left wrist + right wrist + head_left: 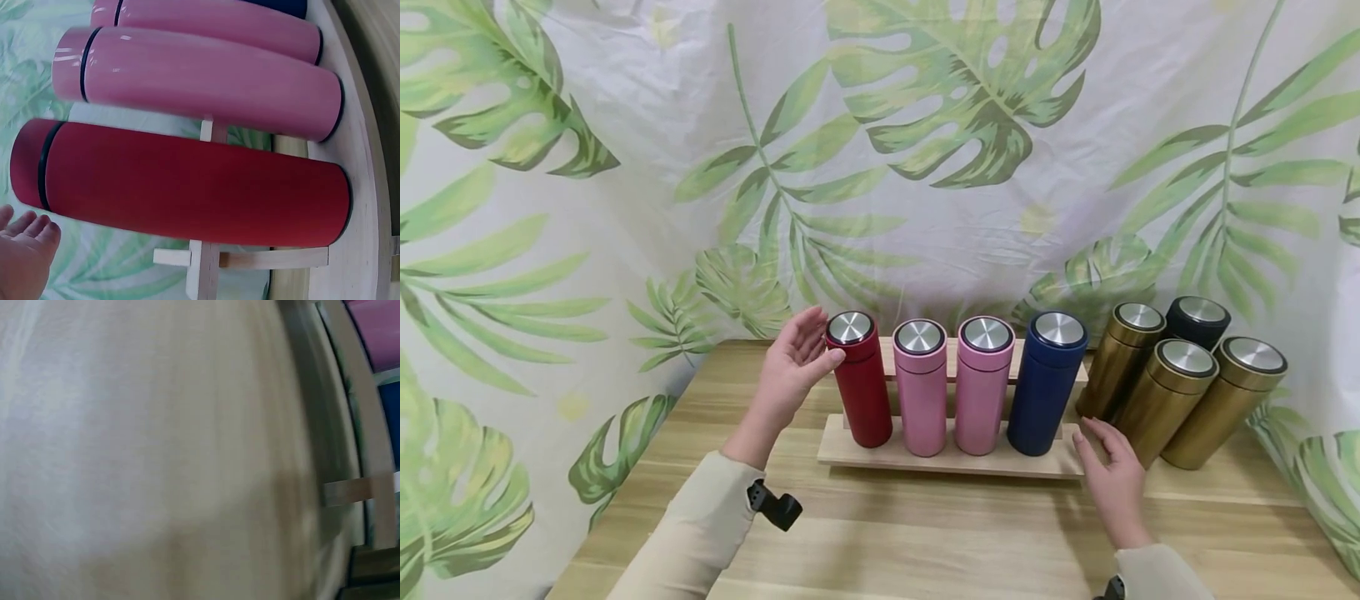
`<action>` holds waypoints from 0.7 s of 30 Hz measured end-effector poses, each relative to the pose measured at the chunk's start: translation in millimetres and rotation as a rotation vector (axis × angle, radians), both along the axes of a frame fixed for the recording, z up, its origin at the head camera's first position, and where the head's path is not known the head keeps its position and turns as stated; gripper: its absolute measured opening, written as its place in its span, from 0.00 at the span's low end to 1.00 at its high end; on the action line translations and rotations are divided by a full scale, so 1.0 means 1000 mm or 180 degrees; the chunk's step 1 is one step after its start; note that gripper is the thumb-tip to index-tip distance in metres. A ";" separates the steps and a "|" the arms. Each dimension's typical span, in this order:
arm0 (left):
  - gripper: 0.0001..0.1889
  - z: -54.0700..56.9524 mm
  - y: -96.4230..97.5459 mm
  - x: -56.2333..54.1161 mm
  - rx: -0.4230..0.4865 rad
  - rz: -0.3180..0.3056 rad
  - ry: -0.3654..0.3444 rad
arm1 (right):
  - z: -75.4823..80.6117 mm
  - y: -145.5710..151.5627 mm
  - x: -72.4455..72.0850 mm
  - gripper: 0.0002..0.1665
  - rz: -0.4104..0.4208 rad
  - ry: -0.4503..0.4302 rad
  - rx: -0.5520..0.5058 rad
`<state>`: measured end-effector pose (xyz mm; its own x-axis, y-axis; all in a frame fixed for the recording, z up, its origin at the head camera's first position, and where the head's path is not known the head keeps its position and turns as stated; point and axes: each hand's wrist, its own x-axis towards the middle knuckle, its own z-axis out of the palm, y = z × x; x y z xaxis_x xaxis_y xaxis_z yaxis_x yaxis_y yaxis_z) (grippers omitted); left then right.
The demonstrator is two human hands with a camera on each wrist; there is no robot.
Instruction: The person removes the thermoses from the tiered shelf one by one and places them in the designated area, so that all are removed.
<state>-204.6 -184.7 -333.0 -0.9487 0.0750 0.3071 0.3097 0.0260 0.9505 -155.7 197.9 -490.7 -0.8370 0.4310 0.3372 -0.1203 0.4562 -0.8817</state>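
The red flask (859, 379) stands upright at the left end of the wooden rack (947, 457), in the middle of the frame, beside two pink flasks (920, 387) and a navy flask (1046, 382). The step in hand looks like a reach for it; closing round its upper body would come next. The left hand (792, 367) is open, fingers relaxed, thumb touching or just beside the flask's cap, holding nothing. The right hand (1112, 477) lies open and flat on the bench (925, 542) at the rack's right end, near the gold flasks (1165, 400).
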 end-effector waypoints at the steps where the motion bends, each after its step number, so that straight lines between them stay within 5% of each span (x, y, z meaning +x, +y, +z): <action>1: 0.36 0.001 0.002 -0.001 -0.0061 -0.0014 -0.0034 | -0.002 0.000 0.000 0.17 -0.0013 -0.0068 0.0001; 13: 0.41 0.003 0.015 -0.006 -0.0612 0.0172 -0.0279 | -0.029 -0.009 0.002 0.18 -0.0098 -0.0466 -0.0193; 21: 0.40 -0.002 0.015 -0.009 -0.0627 0.0221 -0.0269 | -0.033 -0.013 0.001 0.17 -0.0177 -0.0416 -0.0029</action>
